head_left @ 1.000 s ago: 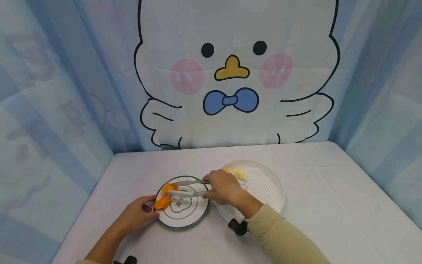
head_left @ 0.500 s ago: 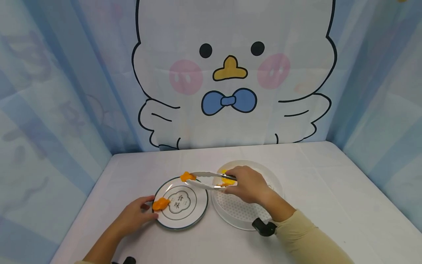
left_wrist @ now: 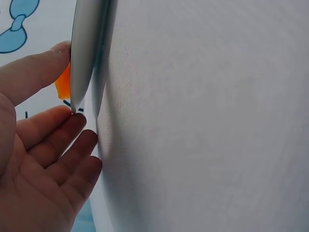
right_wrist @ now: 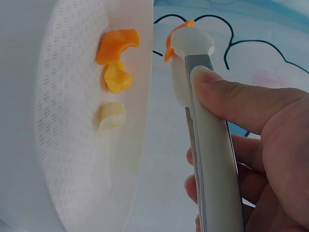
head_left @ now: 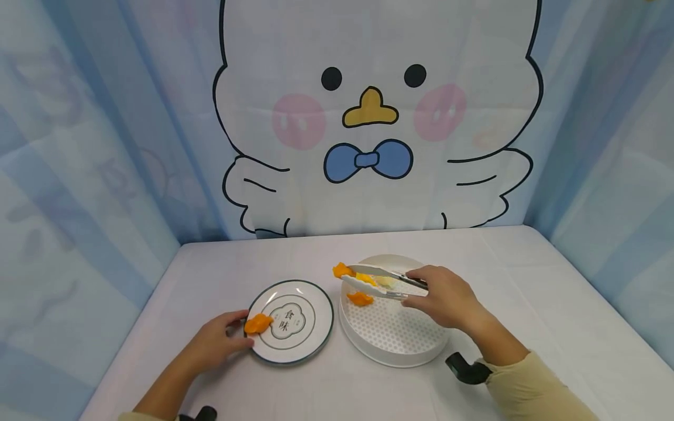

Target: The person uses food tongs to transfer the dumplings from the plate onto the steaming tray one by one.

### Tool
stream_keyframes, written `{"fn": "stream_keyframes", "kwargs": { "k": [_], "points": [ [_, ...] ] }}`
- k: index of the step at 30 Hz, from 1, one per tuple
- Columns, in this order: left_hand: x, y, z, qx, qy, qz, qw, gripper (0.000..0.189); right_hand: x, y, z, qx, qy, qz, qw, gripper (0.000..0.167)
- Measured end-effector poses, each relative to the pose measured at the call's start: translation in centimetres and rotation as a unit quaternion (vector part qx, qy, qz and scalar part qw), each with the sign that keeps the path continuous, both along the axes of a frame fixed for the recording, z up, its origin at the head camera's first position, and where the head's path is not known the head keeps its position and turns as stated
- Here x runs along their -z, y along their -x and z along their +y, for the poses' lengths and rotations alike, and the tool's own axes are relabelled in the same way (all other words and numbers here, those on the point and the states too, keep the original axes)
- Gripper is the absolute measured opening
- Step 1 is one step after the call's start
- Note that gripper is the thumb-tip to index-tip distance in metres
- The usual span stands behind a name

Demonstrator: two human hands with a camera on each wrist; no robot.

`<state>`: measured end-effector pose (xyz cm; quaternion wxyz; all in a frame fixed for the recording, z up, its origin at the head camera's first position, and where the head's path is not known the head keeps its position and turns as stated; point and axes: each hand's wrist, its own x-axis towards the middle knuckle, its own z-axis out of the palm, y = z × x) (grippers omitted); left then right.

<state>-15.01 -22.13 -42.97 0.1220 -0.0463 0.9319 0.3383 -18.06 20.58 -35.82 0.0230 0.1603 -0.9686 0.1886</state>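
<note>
My left hand [head_left: 213,346] touches the left rim of a round white plate [head_left: 312,327] with thumb and forefinger; its other fingers are relaxed below the edge. On that plate lies an orange dumpling-shaped piece [head_left: 258,323] beside the fingertips. My right hand [head_left: 447,295] grips metal tongs [right_wrist: 212,145] with pale tips. Between those tips is another orange dumpling-shaped piece [head_left: 342,270], held over the far left edge of a white perforated tray [head_left: 402,336]. Inside the tray are an orange piece [head_left: 360,299], a yellow piece [right_wrist: 117,77] and a pale one [right_wrist: 112,115].
Plate and tray stand side by side on a white-covered table [head_left: 526,316], a narrow gap between them. Behind them hangs a curtain with a cartoon bird [head_left: 371,193]. A black wrist mount [head_left: 467,369] is on the right sleeve.
My right hand has lifted the orange piece from the plate with the tongs and carried it right to the tray's far left edge. The left hand stays at the plate.
</note>
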Motion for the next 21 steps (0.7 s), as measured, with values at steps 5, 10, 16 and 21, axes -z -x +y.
{"fn": "stream_keyframes", "kwargs": {
  "k": [5, 10, 16, 21],
  "points": [
    [-0.1, 0.0, 0.0, 0.004, 0.0, 0.002, 1.0, 0.075, 0.0, -0.5, 1.5, 0.016, 0.009, 0.001, 0.9998, 0.055],
    [0.1, 0.1, 0.0, 0.003, 0.001, 0.002, 1.0, 0.075, 0.1, -1.1, 3.2, 0.036, 0.014, 0.003, 0.9992, 0.058],
    [0.1, 0.1, -0.1, 0.008, 0.007, 0.006, 0.9999, 0.076, 0.5, -1.9, 5.2, 0.049, 0.02, 0.003, 0.9986, 0.059],
    [0.1, 0.1, 0.0, 0.007, 0.005, 0.003, 1.0, 0.076, 0.7, -2.1, 6.5, 0.061, 0.011, 0.006, 0.998, 0.062]
  ]
}}
